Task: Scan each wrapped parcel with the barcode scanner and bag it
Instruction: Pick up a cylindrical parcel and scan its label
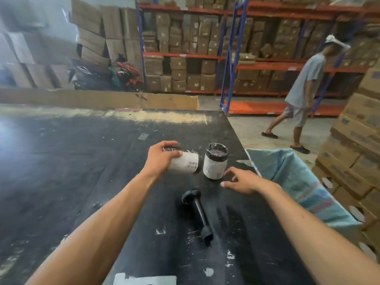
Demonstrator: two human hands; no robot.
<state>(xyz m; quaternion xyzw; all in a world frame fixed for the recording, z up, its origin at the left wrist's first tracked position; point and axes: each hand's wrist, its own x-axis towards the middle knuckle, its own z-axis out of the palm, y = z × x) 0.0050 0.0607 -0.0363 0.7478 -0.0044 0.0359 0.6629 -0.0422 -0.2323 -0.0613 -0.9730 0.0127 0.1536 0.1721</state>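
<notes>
Left hand: the left hand (pixel 162 156) is curled over a wrapped parcel (pixel 184 162) that lies tipped on its side, fingers round its far end, thumb on the white wrapping.
Held parcel: a white-wrapped cylinder with black plastic at the far end and a small barcode label (pixel 192 164) facing up near its right end; it sits a little right of the middle of the table.
Right hand: the right hand (pixel 241 181) hovers released, fingers spread and loose, grasping nothing, just near and right of the second parcel; whether a fingertip touches that parcel I cannot tell.
Second parcel: the upright parcel (pixel 216 161) stands just right of the held one, white round the body, black plastic bunched at its top.
Scanner: the black barcode scanner (pixel 197 212) lies flat on the table, nearer than both parcels, between the two forearms, in neither hand.
Table: a black table (pixel 82 161), scuffed with white marks and tape scraps.
Bag: a pale green woven sack (pixel 298 177) hangs open off the table's right edge.
Right side: stacked cartons (pixel 357 128) rise beyond the sack.
Far side: blue and orange shelving (pixel 226 56) packed with brown boxes; a person (pixel 304 89) in a grey shirt and shorts walks past it.
</notes>
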